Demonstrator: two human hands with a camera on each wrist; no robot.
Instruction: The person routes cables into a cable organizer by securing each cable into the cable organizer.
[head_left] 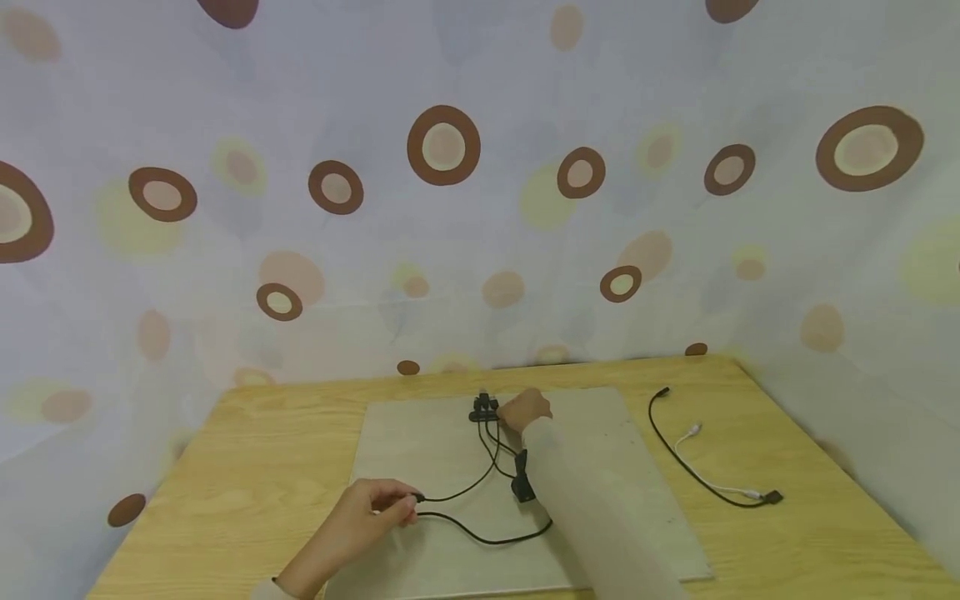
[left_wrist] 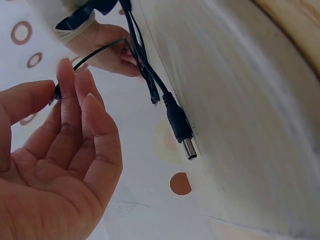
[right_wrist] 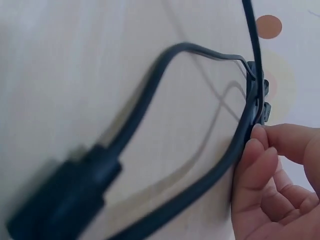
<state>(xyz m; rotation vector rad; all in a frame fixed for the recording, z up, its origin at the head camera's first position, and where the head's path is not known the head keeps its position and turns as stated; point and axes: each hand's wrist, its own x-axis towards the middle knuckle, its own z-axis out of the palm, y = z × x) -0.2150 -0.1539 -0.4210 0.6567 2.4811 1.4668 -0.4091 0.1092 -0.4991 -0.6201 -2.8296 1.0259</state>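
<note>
My left hand [head_left: 371, 517] pinches a small black cable end [left_wrist: 58, 92] between thumb and fingertips. From there a thin black cable runs back to a black cable holder [head_left: 477, 415] that bears several upright plugs [head_left: 484, 400]. At the holder's right end, my right hand [head_left: 527, 408] pinches its edge with thumb and index finger; the fingers hide the exact contact. Beside my left hand, apart from it, lies a cable with a metal-tipped barrel plug [left_wrist: 178, 122]. A thicker black connector [head_left: 522, 487] rests by my right forearm, blurred and close in the right wrist view.
Under the cables lies a pale board [head_left: 442, 550] on a wooden table [head_left: 247, 467]. To the right, a black cable [head_left: 678, 454] and a white cable [head_left: 720, 486] lie on the wood. A patterned cloth [head_left: 495, 217] hangs behind and at both sides.
</note>
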